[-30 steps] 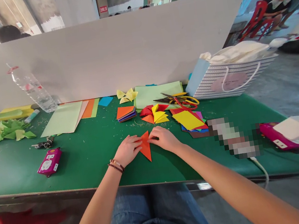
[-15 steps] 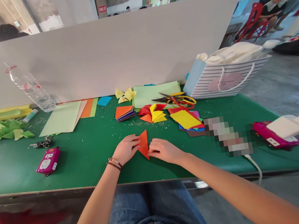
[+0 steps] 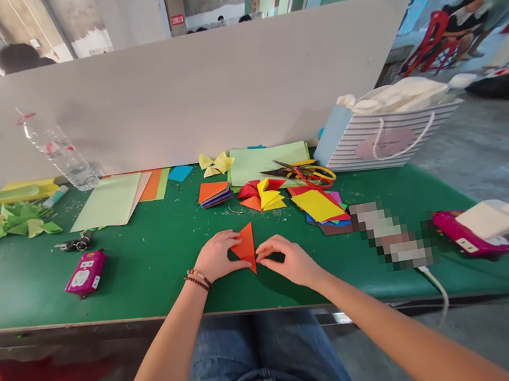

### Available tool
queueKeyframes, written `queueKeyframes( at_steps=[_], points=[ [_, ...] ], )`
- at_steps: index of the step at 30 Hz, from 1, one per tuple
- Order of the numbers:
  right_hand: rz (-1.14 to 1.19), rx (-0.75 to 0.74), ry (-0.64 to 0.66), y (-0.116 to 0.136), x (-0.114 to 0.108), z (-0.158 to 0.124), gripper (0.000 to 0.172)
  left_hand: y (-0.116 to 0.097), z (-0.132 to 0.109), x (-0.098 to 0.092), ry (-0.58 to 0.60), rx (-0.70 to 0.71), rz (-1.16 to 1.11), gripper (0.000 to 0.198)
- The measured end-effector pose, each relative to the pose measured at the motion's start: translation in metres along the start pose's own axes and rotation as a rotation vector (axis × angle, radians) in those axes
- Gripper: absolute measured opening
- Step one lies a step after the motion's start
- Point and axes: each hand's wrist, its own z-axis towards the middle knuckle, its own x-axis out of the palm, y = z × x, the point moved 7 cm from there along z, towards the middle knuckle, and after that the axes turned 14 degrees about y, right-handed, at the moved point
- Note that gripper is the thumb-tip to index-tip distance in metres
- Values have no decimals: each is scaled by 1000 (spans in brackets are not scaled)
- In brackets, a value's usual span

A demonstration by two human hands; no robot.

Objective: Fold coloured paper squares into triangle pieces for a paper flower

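Observation:
A folded orange paper triangle (image 3: 246,248) lies on the green tabletop in front of me, its long straight edge facing right and one point toward me. My left hand (image 3: 218,255), with beaded bracelets at the wrist, holds it from the left, fingertips on its upper part and thumb near the lower part. At the right edge of the triangle, the thumb and forefinger of my right hand (image 3: 288,261) are pinched together. Beyond the hands sit a stack of folded papers (image 3: 214,194) with orange on top and a red and yellow folded piece (image 3: 262,194).
Scissors (image 3: 303,172) lie on pale green sheets (image 3: 268,154). Colored squares (image 3: 318,204) are piled right of centre, near a striped paper bag (image 3: 388,132). A plastic bottle (image 3: 60,154), keys (image 3: 76,242) and a magenta power socket (image 3: 86,274) stand left. A white partition (image 3: 171,100) rises behind.
My left thumb has spread down along the paper, away from the fingers. My right hand has opened its finger loop slightly and shifted a little along the paper's right edge.

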Motion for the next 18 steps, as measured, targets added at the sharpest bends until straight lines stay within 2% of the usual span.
queueKeyframes(
  at_steps=[7, 18],
  points=[
    [1, 59, 26, -3, 10, 3, 4, 1, 1, 0, -17, 3, -32, 57],
    [8, 150, -63, -30, 2, 22, 6, 0, 1, 1, -25, 6, -57, 55]
  ],
)
